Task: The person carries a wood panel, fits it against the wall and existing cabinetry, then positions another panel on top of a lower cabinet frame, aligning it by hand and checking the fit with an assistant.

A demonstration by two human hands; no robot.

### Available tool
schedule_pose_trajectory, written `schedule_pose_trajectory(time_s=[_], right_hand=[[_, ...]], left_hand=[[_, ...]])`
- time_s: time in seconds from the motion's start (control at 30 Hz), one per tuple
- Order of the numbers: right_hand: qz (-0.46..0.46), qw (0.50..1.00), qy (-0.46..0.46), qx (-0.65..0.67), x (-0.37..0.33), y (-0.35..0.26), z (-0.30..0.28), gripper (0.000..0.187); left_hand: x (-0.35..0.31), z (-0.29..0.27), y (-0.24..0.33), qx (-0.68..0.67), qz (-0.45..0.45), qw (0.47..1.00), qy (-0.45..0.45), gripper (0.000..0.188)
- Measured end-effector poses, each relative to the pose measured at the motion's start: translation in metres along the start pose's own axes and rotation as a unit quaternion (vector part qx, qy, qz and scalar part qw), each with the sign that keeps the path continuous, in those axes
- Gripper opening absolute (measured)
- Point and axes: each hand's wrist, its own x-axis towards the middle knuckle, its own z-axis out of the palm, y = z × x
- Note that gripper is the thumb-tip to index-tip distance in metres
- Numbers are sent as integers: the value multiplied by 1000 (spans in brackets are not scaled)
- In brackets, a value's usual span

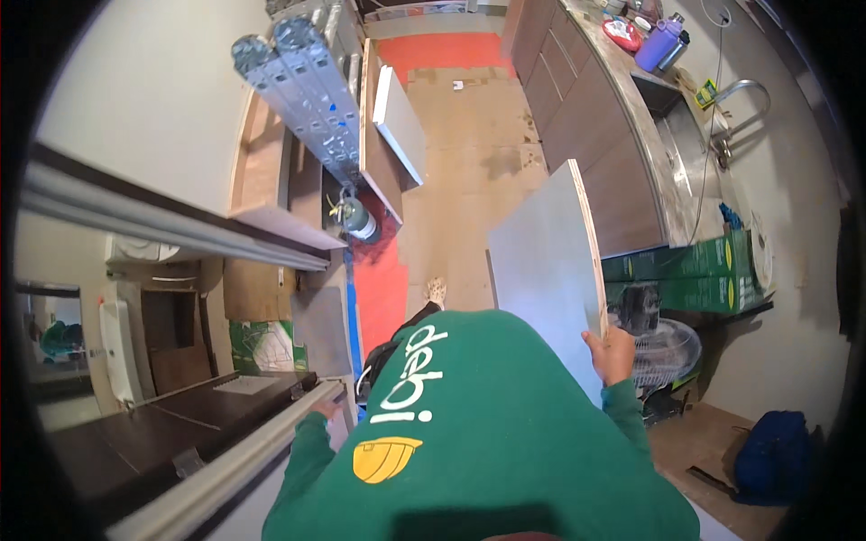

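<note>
A large grey-white plywood panel [546, 261] stands tilted on edge at my right side, its layered edge facing right. My right hand [613, 354] is closed round that edge near the lower end, thumb over the grey face. Low on the left, my left hand [327, 411] is beside the pale window frame [244, 451]. Its fingers are mostly hidden, so what it touches is unclear. My green sleeves and shirt fill the lower middle. Ahead of me one shoe [437, 290] shows on the covered floor [469, 180].
Along the left lean a folded metal ladder [307, 90], a white board [397, 122] and a fire extinguisher [363, 224]. On the right run a counter with a sink [681, 135], green boxes [690, 275], a fan [667, 352] and a blue bag [773, 458].
</note>
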Motion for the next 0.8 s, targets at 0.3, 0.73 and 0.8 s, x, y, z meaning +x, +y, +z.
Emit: schedule_pose_trajectory(time_s=[0.3, 0.73, 0.8], right_hand=[[70, 997, 20, 0, 237, -103, -42, 28], [-31, 999, -21, 15, 668, -285, -79, 37], [-83, 995, -47, -19, 737, -318, -83, 37]], left_hand=[[64, -511, 354, -245, 257, 894, 273, 55], [54, -882, 770, -60, 484, 792, 367, 69], [54, -944, 813, -27, 494, 773, 396, 81]])
